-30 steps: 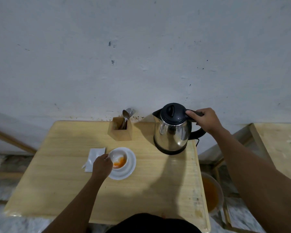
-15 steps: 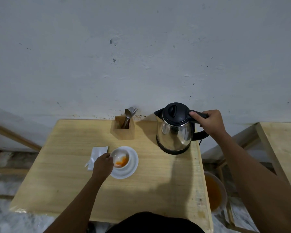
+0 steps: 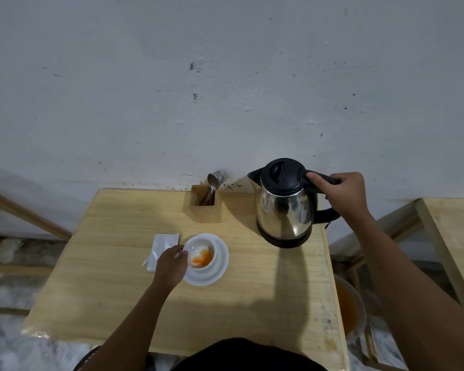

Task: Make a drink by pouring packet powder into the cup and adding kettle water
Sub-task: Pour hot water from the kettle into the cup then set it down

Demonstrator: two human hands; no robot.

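Note:
A white cup (image 3: 201, 252) with orange and white powder inside stands on a white saucer (image 3: 220, 261) near the middle of the wooden table (image 3: 265, 303). My left hand (image 3: 170, 265) grips the cup's left side at its handle. A torn white packet (image 3: 161, 247) lies flat just left of the cup. At the back right stands a steel kettle (image 3: 284, 210) with a black lid, upright on its black base. My right hand (image 3: 340, 194) is closed around the kettle's black handle.
A wooden holder (image 3: 205, 204) with spoons and a fork stands at the back against the white wall, left of the kettle. A bowl of orange liquid (image 3: 348, 309) sits below the table's right edge. Another wooden surface (image 3: 456, 231) is at the far right.
The view has shifted slightly. Both hands keep their grips, left on the cup, right on the kettle handle. The kettle remains upright on its base.

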